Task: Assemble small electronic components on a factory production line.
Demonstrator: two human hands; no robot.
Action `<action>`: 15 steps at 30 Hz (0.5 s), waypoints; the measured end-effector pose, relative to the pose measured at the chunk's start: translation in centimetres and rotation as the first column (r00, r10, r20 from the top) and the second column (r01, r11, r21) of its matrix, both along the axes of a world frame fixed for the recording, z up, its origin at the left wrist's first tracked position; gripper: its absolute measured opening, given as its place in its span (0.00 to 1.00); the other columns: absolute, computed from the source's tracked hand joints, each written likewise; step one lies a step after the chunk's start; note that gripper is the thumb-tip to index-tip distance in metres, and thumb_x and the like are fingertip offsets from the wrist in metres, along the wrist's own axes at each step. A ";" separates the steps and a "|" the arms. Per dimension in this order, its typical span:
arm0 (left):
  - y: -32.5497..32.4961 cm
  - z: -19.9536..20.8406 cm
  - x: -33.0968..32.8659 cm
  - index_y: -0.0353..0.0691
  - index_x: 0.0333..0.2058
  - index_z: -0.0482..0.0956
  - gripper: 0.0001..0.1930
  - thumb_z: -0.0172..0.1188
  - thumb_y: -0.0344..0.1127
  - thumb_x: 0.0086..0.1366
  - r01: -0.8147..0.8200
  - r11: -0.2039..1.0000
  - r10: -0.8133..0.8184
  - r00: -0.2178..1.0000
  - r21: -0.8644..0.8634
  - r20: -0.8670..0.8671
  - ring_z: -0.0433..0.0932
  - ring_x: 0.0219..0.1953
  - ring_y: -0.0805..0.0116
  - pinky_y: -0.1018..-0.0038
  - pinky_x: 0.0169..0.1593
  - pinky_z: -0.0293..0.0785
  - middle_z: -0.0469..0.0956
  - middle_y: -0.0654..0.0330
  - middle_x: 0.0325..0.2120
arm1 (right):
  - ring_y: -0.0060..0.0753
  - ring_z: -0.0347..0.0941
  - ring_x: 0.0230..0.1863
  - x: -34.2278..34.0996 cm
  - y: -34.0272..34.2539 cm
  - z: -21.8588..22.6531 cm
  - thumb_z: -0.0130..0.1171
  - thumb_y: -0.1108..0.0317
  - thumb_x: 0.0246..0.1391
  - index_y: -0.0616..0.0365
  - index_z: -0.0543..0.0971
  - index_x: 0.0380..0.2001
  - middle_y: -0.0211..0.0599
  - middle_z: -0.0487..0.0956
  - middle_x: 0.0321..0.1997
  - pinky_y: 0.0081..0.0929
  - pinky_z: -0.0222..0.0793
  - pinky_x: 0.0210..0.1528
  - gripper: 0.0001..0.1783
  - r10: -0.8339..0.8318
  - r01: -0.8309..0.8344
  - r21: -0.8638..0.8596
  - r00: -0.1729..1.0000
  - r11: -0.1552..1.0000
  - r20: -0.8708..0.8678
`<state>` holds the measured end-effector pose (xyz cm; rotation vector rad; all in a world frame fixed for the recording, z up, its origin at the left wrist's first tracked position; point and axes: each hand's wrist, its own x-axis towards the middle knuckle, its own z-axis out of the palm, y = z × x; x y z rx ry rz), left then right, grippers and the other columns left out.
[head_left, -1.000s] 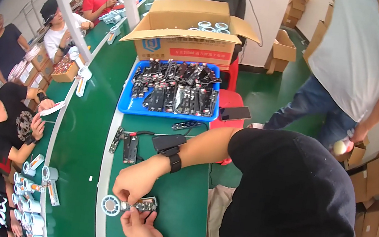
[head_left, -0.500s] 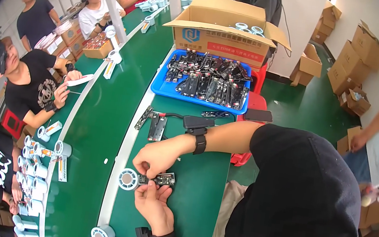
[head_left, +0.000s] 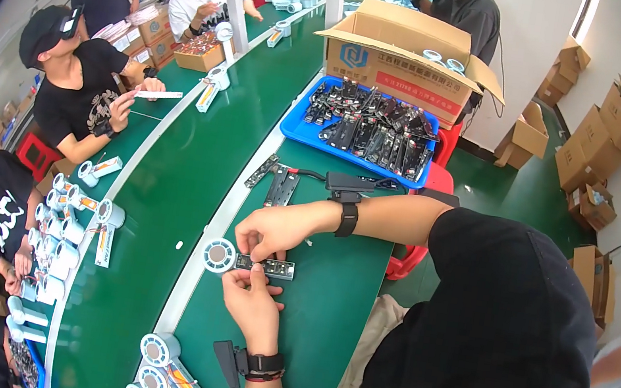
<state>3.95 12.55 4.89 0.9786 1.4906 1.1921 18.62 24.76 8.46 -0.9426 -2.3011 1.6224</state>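
A pale blue handheld fan (head_left: 219, 255) with a round grille lies on the green table, its handle pointing right. The handle's shell is open, and a dark circuit board (head_left: 277, 268) sits along it. From above, my right hand (head_left: 281, 228) reaches in with thumb and fingers closed at the handle's upper edge, near the fan head. My left hand (head_left: 253, 310) grips the handle from below, its thumb pressed against the board's edge. Whatever small part lies between the fingertips is hidden. Just beyond my right hand lie loose black boards (head_left: 280, 187).
A blue tray (head_left: 348, 160) heaped with black boards stands at the back, before an open cardboard box (head_left: 394, 66). More fans (head_left: 159, 350) lie at the lower left. A green conveyor belt (head_left: 156, 203) passes on the left, with co-workers seated across it.
The whole view has shifted as my head turned. My fingers have moved slightly along the handle, and more of the circuit board shows. Across the belt, a co-worker's head has turned.
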 end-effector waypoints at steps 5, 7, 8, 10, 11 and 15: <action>-1.5 -0.5 1.2 0.33 0.44 0.69 0.23 0.70 0.42 0.63 0.165 0.918 0.106 0.775 0.360 -0.624 0.83 0.32 0.54 0.58 0.33 0.79 0.75 0.54 0.31 | 0.32 0.83 0.33 0.0 -0.7 0.5 0.61 0.67 0.59 0.66 0.78 0.44 0.42 0.83 0.39 0.29 0.83 0.32 0.15 -0.028 0.027 0.032 1.000 0.999 0.012; -2.0 0.3 1.7 0.34 0.45 0.69 0.25 0.71 0.44 0.61 0.162 0.940 0.091 0.730 0.302 -0.677 0.82 0.34 0.51 0.56 0.35 0.78 0.75 0.53 0.32 | 0.31 0.82 0.34 0.2 -1.1 0.4 0.60 0.65 0.60 0.66 0.78 0.45 0.40 0.83 0.39 0.29 0.82 0.33 0.15 -0.017 0.014 0.049 0.998 0.999 0.061; -2.1 0.8 2.0 0.35 0.46 0.69 0.27 0.72 0.45 0.59 0.159 0.957 0.070 0.686 0.243 -0.725 0.82 0.36 0.48 0.54 0.38 0.77 0.76 0.52 0.33 | 0.29 0.81 0.34 0.4 -1.2 0.3 0.59 0.64 0.62 0.65 0.78 0.46 0.38 0.83 0.39 0.29 0.80 0.34 0.16 -0.012 0.005 0.066 0.994 0.998 0.111; -2.0 1.1 1.8 0.36 0.48 0.69 0.29 0.73 0.47 0.57 0.146 0.972 0.049 0.638 0.183 -0.768 0.81 0.38 0.46 0.52 0.41 0.76 0.76 0.51 0.34 | 0.28 0.81 0.35 0.8 -1.2 0.6 0.59 0.62 0.64 0.64 0.78 0.47 0.37 0.83 0.39 0.29 0.79 0.35 0.16 -0.003 -0.010 0.083 0.987 0.996 0.161; -1.9 1.0 1.6 0.37 0.48 0.69 0.29 0.73 0.48 0.58 0.170 0.969 0.028 0.642 0.178 -0.766 0.81 0.38 0.45 0.52 0.41 0.76 0.77 0.51 0.35 | 0.30 0.81 0.34 1.1 -1.0 1.0 0.59 0.61 0.63 0.64 0.78 0.48 0.38 0.84 0.39 0.30 0.78 0.35 0.17 0.032 -0.042 0.058 0.984 0.997 0.175; -1.6 0.5 0.8 0.39 0.48 0.70 0.28 0.71 0.48 0.59 0.218 0.958 -0.001 0.651 0.185 -0.759 0.81 0.39 0.45 0.52 0.40 0.77 0.78 0.51 0.37 | 0.36 0.82 0.33 0.8 -1.9 2.9 0.61 0.57 0.61 0.65 0.79 0.48 0.42 0.84 0.38 0.34 0.77 0.35 0.21 0.131 -0.172 0.128 0.952 0.977 0.276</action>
